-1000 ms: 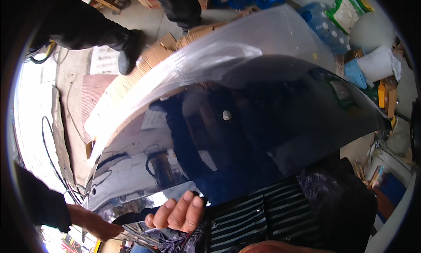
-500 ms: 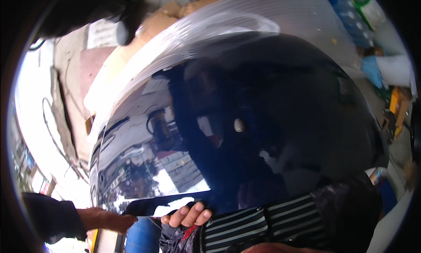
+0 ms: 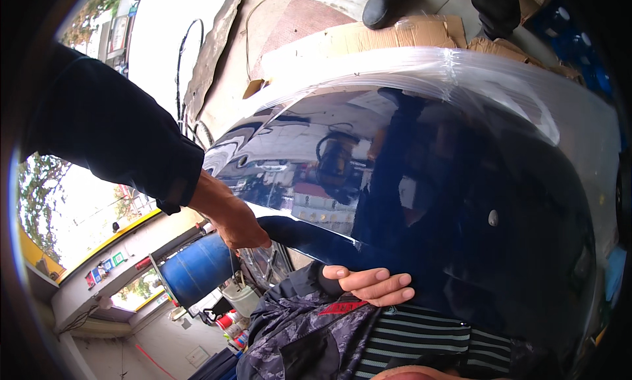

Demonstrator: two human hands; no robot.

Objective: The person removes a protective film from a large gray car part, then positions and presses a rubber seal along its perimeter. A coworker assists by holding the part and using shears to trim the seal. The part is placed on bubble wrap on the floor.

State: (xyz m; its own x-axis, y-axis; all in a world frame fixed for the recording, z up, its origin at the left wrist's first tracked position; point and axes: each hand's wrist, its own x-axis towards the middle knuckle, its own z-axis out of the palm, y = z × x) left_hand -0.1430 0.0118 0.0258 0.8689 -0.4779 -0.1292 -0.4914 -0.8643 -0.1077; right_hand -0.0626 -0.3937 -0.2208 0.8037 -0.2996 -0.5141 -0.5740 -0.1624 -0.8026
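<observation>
A large, glossy dark blue car body panel (image 3: 421, 242) curves across the view, with a small pale round spot (image 3: 493, 218) on its face. My left hand (image 3: 378, 284), in a grey-and-black patterned sleeve, has its fingers curled over the panel's near edge; its thumb is hidden. Clear plastic wrap (image 3: 526, 103) hangs along the far side of the panel. My right hand is out of sight. Another person's hand (image 3: 230, 215), reaching in from the left in a dark sleeve, touches the panel's near left edge.
Beyond the wrap, flattened cardboard (image 3: 408, 34) lies on the floor near another person's shoe (image 3: 378, 11). A blue barrel (image 3: 197, 269) is at the lower left, next to a pale container (image 3: 241, 296). Blue bottles (image 3: 582, 48) are at the far right.
My view has swung left, so the panel now appears farther right. More of the other person's sleeve and the barrel show. My left hand keeps its grip on the panel's edge.
</observation>
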